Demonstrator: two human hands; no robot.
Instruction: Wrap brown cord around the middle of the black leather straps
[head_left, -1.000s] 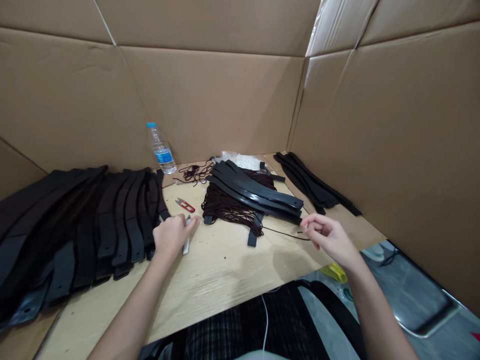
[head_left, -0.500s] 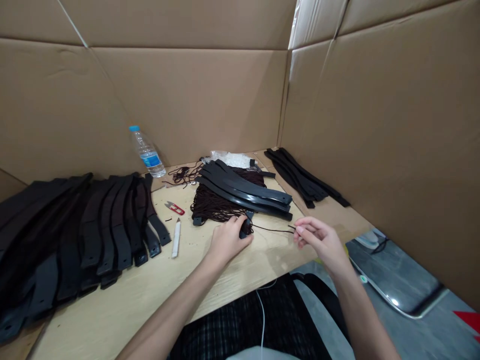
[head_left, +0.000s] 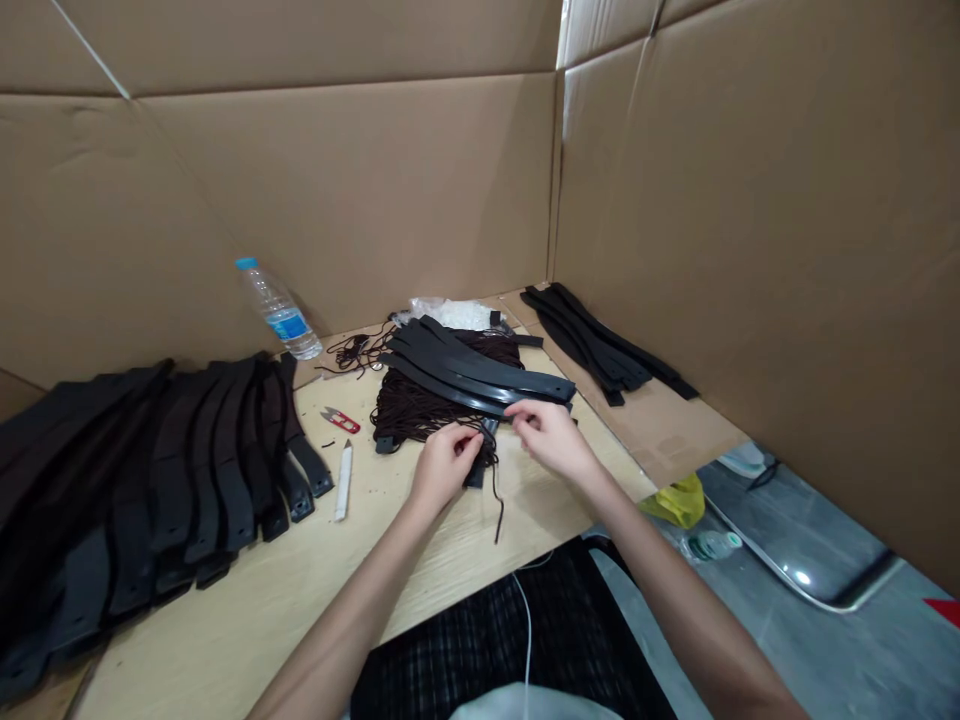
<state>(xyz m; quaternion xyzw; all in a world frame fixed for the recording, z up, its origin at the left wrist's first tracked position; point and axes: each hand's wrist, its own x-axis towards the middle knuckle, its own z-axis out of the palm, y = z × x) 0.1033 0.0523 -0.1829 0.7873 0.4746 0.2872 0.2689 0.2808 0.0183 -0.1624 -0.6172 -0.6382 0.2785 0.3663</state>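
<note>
- Working on a dark cord [head_left: 496,500] at the near edge of the brown cord bundle [head_left: 420,405]: both hands are meeting there, over the end of a black strap piece [head_left: 477,468] that is lying just in front of the bundle.
- Lying far left of the bundle is one fanned row of black leather straps [head_left: 187,460]; they are overlapping too much to count, well over ten.
- Standing behind and left of the bundle is one water bottle [head_left: 277,310], tilting against the cardboard wall [head_left: 360,190].
- Resting just left of the bundle are one pair of red thread snips [head_left: 340,420] and one white cutter [head_left: 343,480], both untouched.
- The left hand [head_left: 442,465] is curling over the strap end and the cord, fingers closing in a pinch; whether it is gripping cord or strap I cannot tell.
- The right hand [head_left: 546,432] is pinching near the bundle's near right corner, apparently on the cord's other part, though the contact is too small to be sure.
- Lying across the bundle is one stack of about five black straps [head_left: 480,375]; behind it one clear plastic bag [head_left: 457,313] is showing.
- Sitting right of the bundle is a second strap pile [head_left: 600,345].
- Judging by the loose tail, the step in hand is feeding the cord at the strap end; the next move is calling for a steady pinch and a fine aim.
</note>
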